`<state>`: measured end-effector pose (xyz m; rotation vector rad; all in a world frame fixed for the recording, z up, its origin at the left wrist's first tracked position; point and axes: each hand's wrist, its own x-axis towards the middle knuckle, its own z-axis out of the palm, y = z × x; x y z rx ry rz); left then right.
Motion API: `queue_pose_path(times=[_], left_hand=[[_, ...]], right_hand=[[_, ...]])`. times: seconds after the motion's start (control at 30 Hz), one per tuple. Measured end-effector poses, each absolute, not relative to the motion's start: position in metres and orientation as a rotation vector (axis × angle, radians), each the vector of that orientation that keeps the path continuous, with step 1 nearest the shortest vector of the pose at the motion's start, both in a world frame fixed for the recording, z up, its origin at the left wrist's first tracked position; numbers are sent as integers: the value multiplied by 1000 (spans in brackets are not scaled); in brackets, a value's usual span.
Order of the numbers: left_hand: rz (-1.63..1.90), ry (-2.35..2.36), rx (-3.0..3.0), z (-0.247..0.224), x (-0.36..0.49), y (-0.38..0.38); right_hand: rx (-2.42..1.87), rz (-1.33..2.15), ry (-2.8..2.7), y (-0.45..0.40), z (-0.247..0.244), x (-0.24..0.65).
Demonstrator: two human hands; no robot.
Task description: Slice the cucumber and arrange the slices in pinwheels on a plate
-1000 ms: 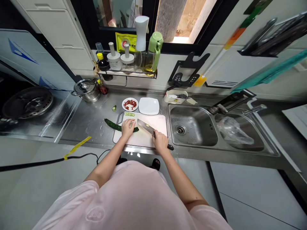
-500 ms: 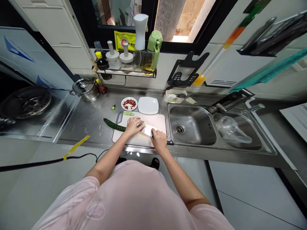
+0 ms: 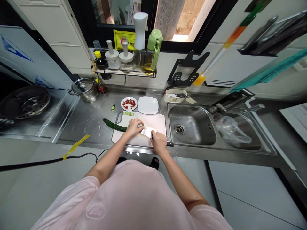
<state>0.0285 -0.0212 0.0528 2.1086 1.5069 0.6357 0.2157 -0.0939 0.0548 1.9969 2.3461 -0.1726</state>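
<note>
A long dark-green cucumber (image 3: pixel 114 125) lies across the left side of the white cutting board (image 3: pixel 157 119), its tip past the board's edge. My left hand (image 3: pixel 134 127) is closed over the cucumber's right end. My right hand (image 3: pixel 158 141) grips a knife, whose broad blade (image 3: pixel 146 131) stands against the cut end beside my left fingers. Most of its handle is hidden in my palm. Several pale cucumber slices (image 3: pixel 128 113) lie in a row at the board's upper left. Behind the board are a plate of chopped red pieces (image 3: pixel 129 103) and a white plate (image 3: pixel 148 105).
Right of the board is a steel sink (image 3: pixel 192 127); a plastic bag (image 3: pixel 231 129) lies in the second basin. A black handle (image 3: pixel 170 143) juts from the board's lower right. A steel pot (image 3: pixel 85 90) and a cucumber scrap (image 3: pixel 113 107) are to the left.
The blade has tilted slightly, and a bit of green now shows at the cut end by my left fingertips. Both hands stay in nearly the same place.
</note>
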Motion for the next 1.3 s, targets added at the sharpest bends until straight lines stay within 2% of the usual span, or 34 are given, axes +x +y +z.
queue_pose_path(times=[0.43, 0.73, 0.9, 1.3], left_hand=[[695, 1514, 1814, 48, 26, -19], [986, 1831, 1301, 8, -1, 14], [935, 1968, 1254, -3, -10, 34], [774, 2109, 1405, 3, 5, 57]], right_hand=[[2054, -241, 2217, -95, 51, 231], [2243, -486, 2003, -95, 46, 236], [2259, -579, 1941, -92, 45, 233], [2201, -580, 1925, -88, 44, 229]])
